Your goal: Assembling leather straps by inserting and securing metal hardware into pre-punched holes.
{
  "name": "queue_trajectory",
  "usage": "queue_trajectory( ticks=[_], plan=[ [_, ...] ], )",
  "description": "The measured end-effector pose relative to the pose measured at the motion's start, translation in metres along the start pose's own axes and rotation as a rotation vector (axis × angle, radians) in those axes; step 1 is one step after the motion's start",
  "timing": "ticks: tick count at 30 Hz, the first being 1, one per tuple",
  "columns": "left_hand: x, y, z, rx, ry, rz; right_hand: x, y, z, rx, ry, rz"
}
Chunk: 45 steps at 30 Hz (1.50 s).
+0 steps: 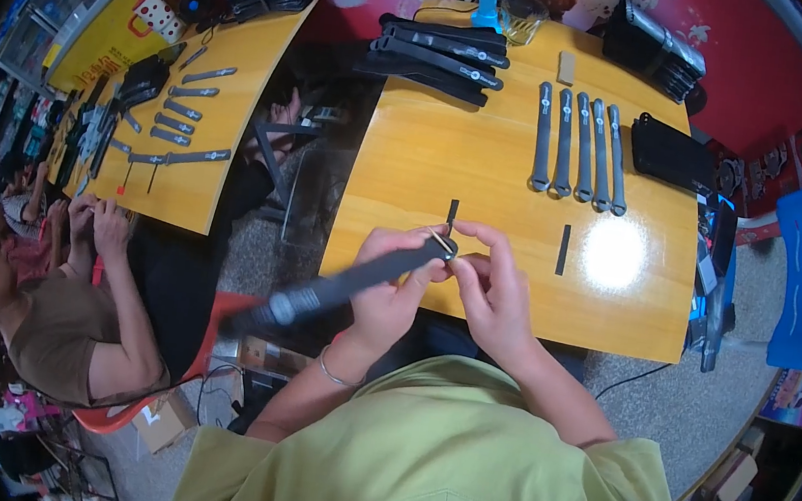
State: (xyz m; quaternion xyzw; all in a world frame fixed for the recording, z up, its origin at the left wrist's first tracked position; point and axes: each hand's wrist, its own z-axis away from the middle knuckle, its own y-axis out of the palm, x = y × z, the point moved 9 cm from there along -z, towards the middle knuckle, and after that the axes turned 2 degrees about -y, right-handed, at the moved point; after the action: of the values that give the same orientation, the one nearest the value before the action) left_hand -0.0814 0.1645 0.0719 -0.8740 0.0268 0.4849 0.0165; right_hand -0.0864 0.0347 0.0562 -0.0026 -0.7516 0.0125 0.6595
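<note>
Both hands meet over the near edge of the wooden table. My left hand is closed around a dark grey strap, whose blurred free end hangs off to the left. Close beside it, my right hand pinches the strap's upper end, where a dark ring or buckle shows. A thin pale stick lies across that end between the fingers; which hand grips it is hard to make out. Just beyond my fingertips is a small black strip, and another black strip lies to the right.
Several finished-looking grey straps lie in a row at the far right, near a tan block. A strap stack, a black pouch and a plastic-wrapped bundle edge the wooden table. A co-worker sits left at another table.
</note>
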Motion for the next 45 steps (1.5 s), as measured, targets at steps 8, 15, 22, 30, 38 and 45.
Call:
queue_trajectory(
  ticks=[8, 15, 22, 30, 38, 45],
  plan=[
    [0.064, 0.005, -0.003, -0.002, -0.745, 0.786, 0.019, 0.003, -0.005, 0.027, -0.221, 0.265],
    [0.063, 0.002, 0.003, -0.048, -0.483, 0.333, -0.007, 0.006, -0.013, 0.014, -0.072, 0.182],
    [0.063, 0.006, 0.000, 0.144, -0.492, 0.032, -0.013, 0.004, -0.009, 0.071, 0.032, 0.280],
    [0.036, 0.002, -0.011, 0.345, -0.158, -0.260, -0.033, 0.002, -0.003, 0.193, 0.369, 0.023],
    [0.043, 0.003, -0.009, 0.181, -0.299, -0.171, -0.021, -0.001, -0.007, 0.101, 0.020, 0.164],
    [0.043, 0.012, -0.005, 0.480, -0.341, -0.107, -0.023, -0.008, -0.007, 0.258, 0.197, 0.037]
  ],
)
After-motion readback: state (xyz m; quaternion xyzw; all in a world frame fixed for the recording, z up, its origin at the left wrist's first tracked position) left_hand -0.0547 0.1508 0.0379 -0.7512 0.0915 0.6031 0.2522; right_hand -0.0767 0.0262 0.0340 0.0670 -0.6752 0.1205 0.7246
